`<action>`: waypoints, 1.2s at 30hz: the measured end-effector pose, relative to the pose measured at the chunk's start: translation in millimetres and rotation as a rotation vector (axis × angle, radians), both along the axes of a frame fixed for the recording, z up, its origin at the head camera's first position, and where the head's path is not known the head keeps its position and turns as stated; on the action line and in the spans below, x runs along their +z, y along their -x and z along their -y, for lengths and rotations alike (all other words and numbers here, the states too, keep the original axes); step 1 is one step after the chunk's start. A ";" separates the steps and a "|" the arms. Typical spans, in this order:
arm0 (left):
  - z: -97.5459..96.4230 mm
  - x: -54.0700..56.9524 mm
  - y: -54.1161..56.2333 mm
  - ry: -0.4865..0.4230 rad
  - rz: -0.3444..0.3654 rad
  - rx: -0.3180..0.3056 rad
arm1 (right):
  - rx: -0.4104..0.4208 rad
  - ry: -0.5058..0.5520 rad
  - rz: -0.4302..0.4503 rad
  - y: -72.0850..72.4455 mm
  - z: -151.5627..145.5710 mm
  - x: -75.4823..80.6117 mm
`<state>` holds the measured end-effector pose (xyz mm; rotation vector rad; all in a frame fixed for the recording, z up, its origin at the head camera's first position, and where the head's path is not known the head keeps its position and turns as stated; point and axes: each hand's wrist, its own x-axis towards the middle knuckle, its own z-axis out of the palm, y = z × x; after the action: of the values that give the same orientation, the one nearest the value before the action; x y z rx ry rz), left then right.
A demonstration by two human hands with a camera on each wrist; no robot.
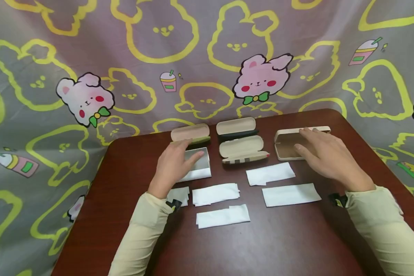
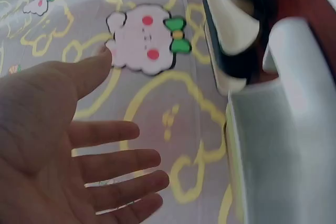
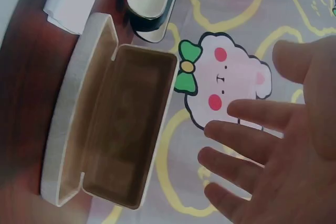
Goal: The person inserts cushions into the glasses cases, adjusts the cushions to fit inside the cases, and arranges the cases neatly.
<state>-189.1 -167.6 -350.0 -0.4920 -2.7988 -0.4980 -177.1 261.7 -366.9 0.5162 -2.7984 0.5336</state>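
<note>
Just beyond the left hand (image 1: 172, 163) – held with fingers extended, nothing gripped – a green case (image 1: 190, 133) is opened; beside the thumb, a grey-lined case (image 1: 197, 174). Between the hands, a dark case (image 1: 236, 126) and a checked case (image 1: 242, 147) are opened; five folded cloths (image 1: 215, 194) are laid nearer the wrists. By the right hand (image 1: 331, 157), likewise extended and empty, a brown-lined case (image 1: 286, 149) is opened. Opening appears completed; no cloth is seen put away.
</note>
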 end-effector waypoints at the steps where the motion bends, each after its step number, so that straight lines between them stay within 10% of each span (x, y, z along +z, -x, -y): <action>1: -3.9 -1.8 0.3 -0.030 0.001 -0.007 | -0.005 0.018 -0.001 -0.3 -0.3 -0.1; 8: -35.9 -15.6 -1.8 -0.263 0.121 -0.106 | -0.030 0.159 0.062 -6.8 -1.6 -4.0; 17: -73.1 -28.3 -7.7 -0.323 0.271 -0.228 | -0.026 0.118 0.067 -15.0 -6.1 -25.4; 36: -130.0 -49.0 -22.1 -0.127 0.364 -0.320 | 0.000 0.101 0.228 -29.8 -20.2 -52.7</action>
<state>-167.0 -37.5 -399.0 -0.9096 -3.0105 -0.9086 -147.3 281.8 -419.6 0.4612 -2.9636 0.7747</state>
